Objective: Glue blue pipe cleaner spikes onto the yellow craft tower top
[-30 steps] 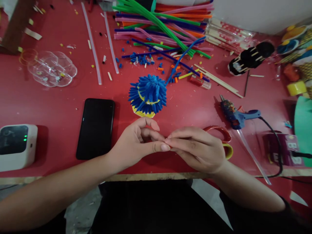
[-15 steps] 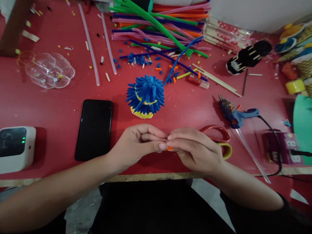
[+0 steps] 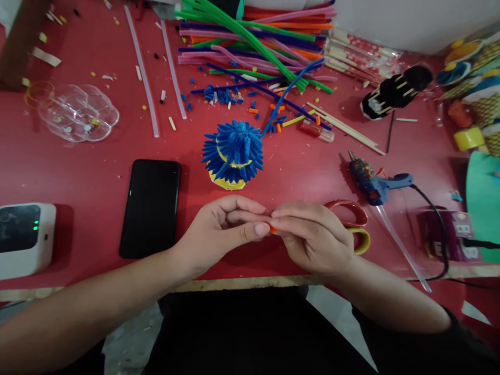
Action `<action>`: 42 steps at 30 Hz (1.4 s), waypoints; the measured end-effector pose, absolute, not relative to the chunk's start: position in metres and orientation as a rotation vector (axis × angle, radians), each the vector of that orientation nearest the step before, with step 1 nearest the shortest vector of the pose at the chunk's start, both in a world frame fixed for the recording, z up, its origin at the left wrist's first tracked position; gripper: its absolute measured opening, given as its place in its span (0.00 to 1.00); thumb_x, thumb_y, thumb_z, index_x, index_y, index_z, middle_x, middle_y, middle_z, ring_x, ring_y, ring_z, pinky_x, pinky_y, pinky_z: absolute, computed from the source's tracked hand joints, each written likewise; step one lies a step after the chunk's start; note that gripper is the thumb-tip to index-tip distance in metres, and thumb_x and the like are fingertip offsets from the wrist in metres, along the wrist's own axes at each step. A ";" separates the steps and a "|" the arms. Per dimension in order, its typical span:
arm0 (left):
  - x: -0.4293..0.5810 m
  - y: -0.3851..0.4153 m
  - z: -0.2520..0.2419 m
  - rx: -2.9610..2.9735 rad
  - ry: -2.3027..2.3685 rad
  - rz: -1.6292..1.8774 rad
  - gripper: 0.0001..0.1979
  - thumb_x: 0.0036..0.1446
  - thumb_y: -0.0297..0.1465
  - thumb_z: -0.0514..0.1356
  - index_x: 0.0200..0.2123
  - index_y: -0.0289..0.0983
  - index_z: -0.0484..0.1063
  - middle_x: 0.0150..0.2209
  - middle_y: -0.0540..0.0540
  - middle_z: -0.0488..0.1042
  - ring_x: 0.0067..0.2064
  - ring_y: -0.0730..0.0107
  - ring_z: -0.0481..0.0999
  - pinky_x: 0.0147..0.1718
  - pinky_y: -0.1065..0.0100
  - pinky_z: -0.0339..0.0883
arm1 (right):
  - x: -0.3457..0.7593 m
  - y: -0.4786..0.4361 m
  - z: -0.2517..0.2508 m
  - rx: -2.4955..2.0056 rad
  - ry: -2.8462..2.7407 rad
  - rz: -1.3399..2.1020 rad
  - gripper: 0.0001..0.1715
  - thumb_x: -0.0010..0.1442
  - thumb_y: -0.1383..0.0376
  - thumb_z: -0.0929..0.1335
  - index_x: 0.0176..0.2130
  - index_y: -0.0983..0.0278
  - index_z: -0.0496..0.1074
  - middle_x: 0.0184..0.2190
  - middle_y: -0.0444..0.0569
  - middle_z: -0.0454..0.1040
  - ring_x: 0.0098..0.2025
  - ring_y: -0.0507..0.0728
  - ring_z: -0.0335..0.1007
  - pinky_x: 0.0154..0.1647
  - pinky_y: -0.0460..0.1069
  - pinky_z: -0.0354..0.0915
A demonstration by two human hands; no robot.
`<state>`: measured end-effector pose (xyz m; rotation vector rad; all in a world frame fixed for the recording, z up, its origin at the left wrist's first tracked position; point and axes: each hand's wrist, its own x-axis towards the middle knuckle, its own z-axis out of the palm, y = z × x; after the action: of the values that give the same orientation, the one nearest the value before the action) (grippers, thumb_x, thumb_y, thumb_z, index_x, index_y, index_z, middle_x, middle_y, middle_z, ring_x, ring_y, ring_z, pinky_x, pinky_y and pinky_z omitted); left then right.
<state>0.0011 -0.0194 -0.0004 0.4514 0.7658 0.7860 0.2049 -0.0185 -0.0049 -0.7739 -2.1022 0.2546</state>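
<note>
Between my fingertips, near the table's front edge, is a small orange piece, probably pipe cleaner, mostly covered. My left hand pinches it from the left with thumb and fingers. From the right, my right hand closes on the same piece, its fingers bent over it. Just beyond my hands stands a blue pipe-cleaner figure of layered spiky tufts on a yellow base. Scissors with red and yellow handles lie partly behind my right hand.
A black phone lies left of my hands. To the right rests a blue glue gun with its cord. Pipe cleaners are heaped at the back, near cut blue bits. A clear flower-shaped tray sits far left.
My right fingers have shifted slightly around the orange piece, which shows at a different angle. Both hands stay in nearly the same place; the view has moved a little.
</note>
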 end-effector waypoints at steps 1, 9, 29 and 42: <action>0.001 -0.020 -0.001 0.447 0.759 0.783 0.12 0.50 0.27 0.78 0.37 0.37 0.81 0.31 0.53 0.85 0.33 0.80 0.84 0.37 0.81 0.77 | 0.205 -0.019 -0.005 -0.773 -2.109 0.244 0.11 0.67 0.76 0.69 0.47 0.64 0.76 0.39 0.50 0.82 0.41 0.54 0.82 0.44 0.48 0.82; 0.002 -0.019 0.000 0.412 0.768 0.719 0.14 0.49 0.30 0.79 0.36 0.36 0.80 0.29 0.53 0.84 0.31 0.79 0.84 0.34 0.80 0.78 | 0.206 -0.022 -0.010 -0.780 -2.139 0.227 0.10 0.68 0.73 0.68 0.46 0.62 0.76 0.39 0.50 0.82 0.40 0.56 0.81 0.41 0.50 0.83; 0.002 -0.021 0.000 0.607 0.816 0.954 0.11 0.51 0.23 0.76 0.35 0.39 0.79 0.34 0.53 0.85 0.37 0.76 0.85 0.43 0.75 0.79 | 0.208 -0.016 -0.003 -0.782 -1.686 1.018 0.13 0.64 0.63 0.74 0.49 0.59 0.76 0.42 0.51 0.78 0.42 0.58 0.80 0.39 0.53 0.82; 0.003 -0.020 -0.001 0.590 0.858 0.935 0.11 0.50 0.24 0.77 0.33 0.38 0.80 0.33 0.54 0.84 0.34 0.78 0.83 0.44 0.75 0.79 | 0.211 0.005 0.001 -0.631 -0.982 1.964 0.15 0.68 0.63 0.71 0.32 0.60 0.65 0.29 0.39 0.58 0.27 0.47 0.56 0.22 0.40 0.59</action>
<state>0.0027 -0.0202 -0.0007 0.5896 0.8579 0.9350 0.2106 0.0053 0.0006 -0.6305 -0.9819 1.9640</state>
